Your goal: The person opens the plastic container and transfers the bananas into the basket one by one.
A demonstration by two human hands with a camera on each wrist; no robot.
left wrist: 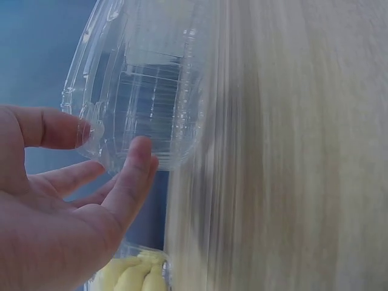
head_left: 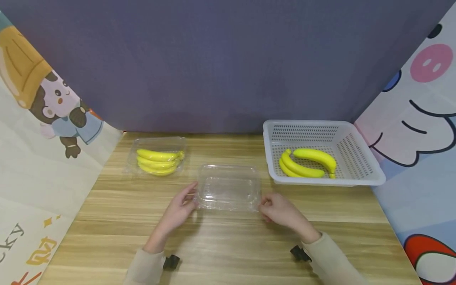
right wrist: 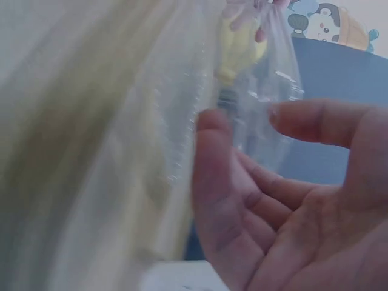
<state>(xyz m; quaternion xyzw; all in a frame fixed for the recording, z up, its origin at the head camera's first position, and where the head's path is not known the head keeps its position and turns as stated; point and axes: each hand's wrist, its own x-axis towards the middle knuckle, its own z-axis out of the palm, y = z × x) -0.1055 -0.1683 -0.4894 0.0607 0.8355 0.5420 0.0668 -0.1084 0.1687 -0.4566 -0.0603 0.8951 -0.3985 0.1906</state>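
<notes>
A clear plastic box (head_left: 228, 190), with no fruit in it, sits on the wooden table between the two hands. My left hand (head_left: 181, 208) is at the box's left edge; in the left wrist view its thumb (left wrist: 57, 128) touches a clear corner, with the other fingers loosely bent and spread. At the right front corner is my right hand (head_left: 279, 209). Its thumb (right wrist: 315, 121) and index finger (right wrist: 213, 182) stand apart beside the plastic in the right wrist view; whether they touch it I cannot tell.
Another clear box (head_left: 162, 141) at the back left holds yellow bananas (head_left: 158, 161). A white perforated basket (head_left: 361, 158) at the back right has more bananas (head_left: 303, 170) in it. Behind the wooden table (head_left: 228, 249) stands a dark blue-grey panel (head_left: 228, 67); printed cartoon sheets flank both sides.
</notes>
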